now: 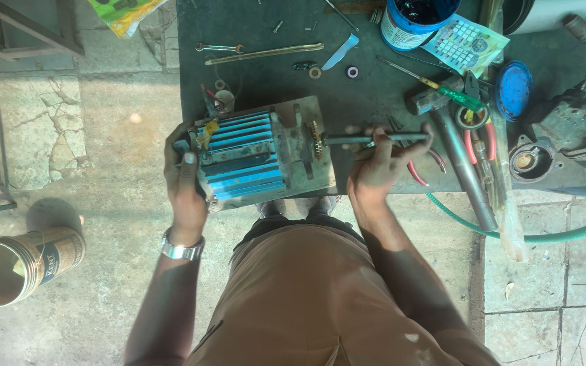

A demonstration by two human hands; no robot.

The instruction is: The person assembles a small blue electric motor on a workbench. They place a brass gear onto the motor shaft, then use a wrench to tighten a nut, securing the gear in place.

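Both hands are seen from above in the head view. The left hand (186, 177) is wrapped around the left end of the blue finned motor (244, 160), with fingers curled over its top edge and the thumb along the side, so it grips the housing firmly. The right hand (380, 163) is closed around a thin metal rod tool (374, 139); the fingers pinch it near its right end, and the palm is turned down.

The rod tool lies almost level in the picture, with its long axis from left to right. Its left tip points to the small brass-coloured gear (316, 140) on the grey end plate (304, 146) of the motor and seems to touch it, but I cannot tell this for sure.

The motor lies on the near edge of the dark bench (266, 74), with its long axis also left to right. Its body has light blue ribs, dusty and worn; a yellow part sits near the left hand. The end plate looks grey and rusty.

Beyond the right hand, pliers with red handles (477, 139) and a green-handled screwdriver (452, 93) lie on the bench.
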